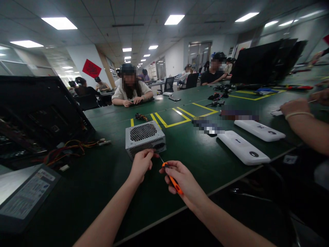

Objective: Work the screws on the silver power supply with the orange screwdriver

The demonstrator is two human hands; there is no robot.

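Note:
A grey computer power supply [145, 135] with a honeycomb vent on top stands on the green table in front of me. My right hand [180, 175] grips an orange and black screwdriver [175, 184], its thin shaft slanting up and left toward the power supply's near right corner. Close by that corner, my left hand [142, 163] is closed, with thumb and forefinger together beside the screwdriver's tip. Whatever sits between those fingers is too small to make out. Whether the tip touches the casing cannot be told.
At left stand an open black computer case [38, 120], loose coloured cables [77, 147] and a labelled metal box [27, 195]. Two white devices [243, 147] lie to the right, near a co-worker's hand [295, 111]. Another person [131, 89] sits across the table [108, 192].

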